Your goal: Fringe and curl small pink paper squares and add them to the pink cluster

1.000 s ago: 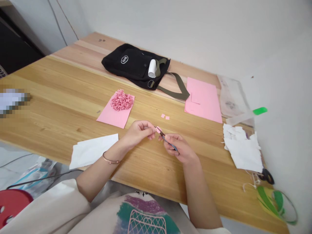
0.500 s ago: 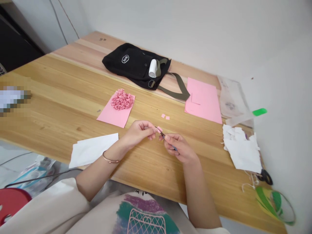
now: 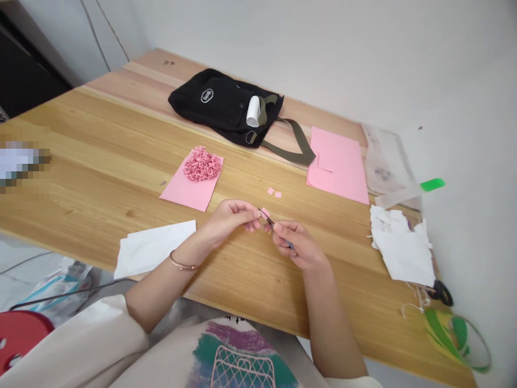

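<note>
My left hand [image 3: 241, 215] pinches a small piece of pink paper [image 3: 265, 212] between thumb and fingertips, over the middle of the table. Closed around small scissors [image 3: 270, 221] is my right hand [image 3: 295, 241]; their dark blades lie against the pink piece, and a bit of blue handle shows below the fingers. Whether the blades are apart I cannot make out. Just beyond the hands, two little pink paper squares [image 3: 274, 193] lie on the wood. To the left, a bunch of pink bead-like flower stamens [image 3: 202, 164] rests on a pink paper sheet [image 3: 189, 195].
A black bag [image 3: 220, 108] with a white roll [image 3: 253, 111] on it lies at the back. Pink sheets [image 3: 343, 167] are right of it. White paper [image 3: 404, 253], black-handled scissors [image 3: 442, 292] and a green tape roll [image 3: 448, 337] sit along the right edge. A folded white sheet [image 3: 155, 248] is near my left forearm.
The camera view has shifted very slightly. Both hands keep their places, with the scissors still at the small pink paper piece.
</note>
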`<action>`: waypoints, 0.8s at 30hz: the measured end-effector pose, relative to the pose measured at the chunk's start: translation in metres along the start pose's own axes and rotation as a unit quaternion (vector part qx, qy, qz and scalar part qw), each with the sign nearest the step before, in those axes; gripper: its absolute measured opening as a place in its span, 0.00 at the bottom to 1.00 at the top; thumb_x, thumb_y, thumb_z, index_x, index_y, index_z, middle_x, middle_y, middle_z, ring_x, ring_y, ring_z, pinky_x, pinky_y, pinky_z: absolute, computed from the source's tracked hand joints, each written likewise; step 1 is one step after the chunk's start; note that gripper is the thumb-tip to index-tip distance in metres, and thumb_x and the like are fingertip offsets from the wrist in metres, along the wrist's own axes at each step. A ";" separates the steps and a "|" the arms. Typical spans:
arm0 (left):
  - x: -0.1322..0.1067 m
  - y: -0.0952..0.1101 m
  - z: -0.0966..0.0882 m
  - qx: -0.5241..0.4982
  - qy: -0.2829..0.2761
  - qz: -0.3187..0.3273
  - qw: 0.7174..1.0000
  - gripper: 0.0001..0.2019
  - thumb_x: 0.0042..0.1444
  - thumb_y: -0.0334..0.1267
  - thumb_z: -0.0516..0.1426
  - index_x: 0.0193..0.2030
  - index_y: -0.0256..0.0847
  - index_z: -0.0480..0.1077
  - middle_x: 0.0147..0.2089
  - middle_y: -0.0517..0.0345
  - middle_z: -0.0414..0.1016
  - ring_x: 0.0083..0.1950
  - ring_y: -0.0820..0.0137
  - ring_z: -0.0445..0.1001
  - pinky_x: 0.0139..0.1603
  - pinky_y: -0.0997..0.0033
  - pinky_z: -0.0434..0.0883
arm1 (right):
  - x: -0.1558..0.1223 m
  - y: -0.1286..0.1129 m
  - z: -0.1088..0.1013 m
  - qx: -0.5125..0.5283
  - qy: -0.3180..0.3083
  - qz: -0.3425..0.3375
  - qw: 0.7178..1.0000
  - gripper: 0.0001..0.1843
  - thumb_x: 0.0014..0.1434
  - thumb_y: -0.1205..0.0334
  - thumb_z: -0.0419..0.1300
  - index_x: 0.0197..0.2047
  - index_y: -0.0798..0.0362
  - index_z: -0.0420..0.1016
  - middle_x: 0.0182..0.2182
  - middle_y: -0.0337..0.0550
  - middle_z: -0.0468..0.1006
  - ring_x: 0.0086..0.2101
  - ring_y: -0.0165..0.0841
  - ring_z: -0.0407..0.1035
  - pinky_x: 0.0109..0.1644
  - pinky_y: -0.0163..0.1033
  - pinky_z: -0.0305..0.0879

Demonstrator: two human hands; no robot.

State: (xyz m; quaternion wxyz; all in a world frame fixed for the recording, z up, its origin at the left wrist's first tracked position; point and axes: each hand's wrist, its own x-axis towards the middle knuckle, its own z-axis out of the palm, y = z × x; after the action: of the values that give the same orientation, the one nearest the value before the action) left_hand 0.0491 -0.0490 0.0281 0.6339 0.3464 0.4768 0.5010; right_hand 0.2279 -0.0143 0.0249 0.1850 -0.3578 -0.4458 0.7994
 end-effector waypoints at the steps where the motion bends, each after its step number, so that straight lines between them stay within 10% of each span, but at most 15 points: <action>1: 0.000 0.000 0.000 -0.005 -0.002 0.002 1.000 0.08 0.44 0.38 0.62 0.26 0.34 0.74 0.22 0.56 0.75 0.23 0.76 0.69 0.26 0.76 0.65 | 0.000 0.000 0.000 0.001 0.001 -0.001 1.000 0.18 0.48 0.50 0.64 0.30 0.60 0.72 0.13 0.27 0.52 0.15 0.17 0.37 0.15 0.28 0.31; 24: 0.001 -0.001 0.001 0.025 0.011 0.006 1.000 0.09 0.41 0.38 0.64 0.27 0.34 0.74 0.24 0.56 0.76 0.23 0.78 0.68 0.26 0.76 0.66 | 0.000 -0.003 0.003 0.004 0.013 0.002 1.000 0.19 0.46 0.49 0.65 0.29 0.59 0.71 0.13 0.27 0.53 0.15 0.17 0.38 0.16 0.29 0.31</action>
State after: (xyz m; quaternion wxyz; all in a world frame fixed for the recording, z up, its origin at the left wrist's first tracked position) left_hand 0.0504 -0.0485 0.0277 0.6167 0.3597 0.4936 0.4967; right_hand 0.2258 -0.0144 0.0278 0.1910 -0.3682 -0.4398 0.7966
